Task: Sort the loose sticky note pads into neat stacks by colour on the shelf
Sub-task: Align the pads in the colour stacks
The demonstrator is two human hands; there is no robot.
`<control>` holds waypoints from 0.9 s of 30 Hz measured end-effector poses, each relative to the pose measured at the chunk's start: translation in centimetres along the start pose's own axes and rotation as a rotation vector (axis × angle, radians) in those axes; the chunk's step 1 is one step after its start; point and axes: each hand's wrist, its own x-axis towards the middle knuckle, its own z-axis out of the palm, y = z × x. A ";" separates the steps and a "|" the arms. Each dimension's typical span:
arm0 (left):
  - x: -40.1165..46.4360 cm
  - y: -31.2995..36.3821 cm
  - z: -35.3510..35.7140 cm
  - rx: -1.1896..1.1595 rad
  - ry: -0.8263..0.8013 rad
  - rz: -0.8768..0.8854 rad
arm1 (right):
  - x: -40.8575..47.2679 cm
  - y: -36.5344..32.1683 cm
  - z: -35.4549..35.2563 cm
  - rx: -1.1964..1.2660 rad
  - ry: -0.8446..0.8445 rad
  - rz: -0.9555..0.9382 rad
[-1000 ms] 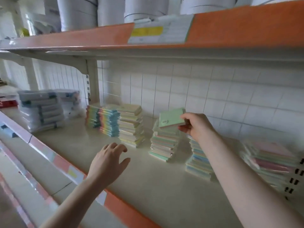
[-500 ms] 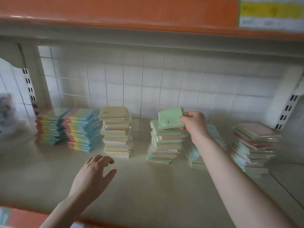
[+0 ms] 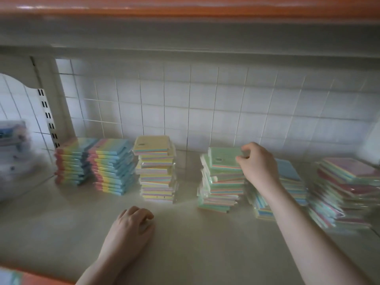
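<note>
My right hand (image 3: 256, 164) pinches the right edge of a green-topped pad (image 3: 223, 158) that lies on top of the green stack (image 3: 221, 186). Behind my right forearm stands a blue-topped stack (image 3: 287, 182), partly hidden. A yellow-topped stack (image 3: 157, 169) rises left of the green one, with a gap between them. Two rainbow-striped stacks (image 3: 92, 165) stand further left. A pink-topped, untidy stack (image 3: 345, 188) is at the far right. My left hand (image 3: 131, 231) hovers low over the shelf floor (image 3: 195, 239), fingers loosely curled, holding nothing.
A white tiled wall (image 3: 205, 108) closes the back. The orange-edged upper shelf (image 3: 185, 9) hangs low overhead. A slotted upright bracket (image 3: 48, 112) stands at the left, with blurred plastic-wrapped packs (image 3: 14, 157) beyond it. The shelf's orange front lip (image 3: 41, 279) is at bottom left.
The green pad has come down from a tilted hold onto the top of the green stack. The view has moved closer and my left hand has drifted slightly forward.
</note>
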 end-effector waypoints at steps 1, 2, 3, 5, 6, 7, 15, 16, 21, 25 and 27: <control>0.0 -0.1 0.0 -0.001 0.003 0.004 | -0.1 -0.1 -0.1 -0.027 0.011 -0.024; 0.0 -0.1 0.0 -0.002 0.007 0.006 | -0.2 0.0 -0.1 -0.053 0.023 -0.049; 0.0 -0.3 0.0 -0.001 0.006 0.003 | -0.3 0.0 -0.1 -0.086 0.034 -0.075; 0.1 -0.5 -0.1 -0.004 -0.002 -0.008 | -0.4 0.0 0.0 -0.156 0.063 -0.131; 0.1 -0.5 -0.2 -0.011 -0.003 -0.012 | -0.4 -0.1 0.1 -0.169 0.083 -0.163; 0.0 -0.5 -0.4 -0.021 0.004 -0.015 | -0.4 -0.2 0.1 -0.160 0.106 -0.199; 0.0 -2.8 -4.5 0.073 0.099 -0.013 | -3.2 -3.7 1.8 0.108 0.224 -0.417; 0.1 -3.3 -5.3 0.095 0.118 -0.034 | -3.7 -4.4 2.3 0.124 0.229 -0.433; 0.9 -7.4 -9.2 0.161 0.180 -0.126 | -6.5 -7.8 5.3 0.131 0.197 -0.488; 1.9 -11.7 -11.8 0.204 0.184 -0.182 | -8.9 -11.5 8.3 0.109 0.200 -0.471; 2.8 -13.8 -13.0 0.229 0.170 -0.180 | -10.2 -13.6 10.0 0.094 0.228 -0.460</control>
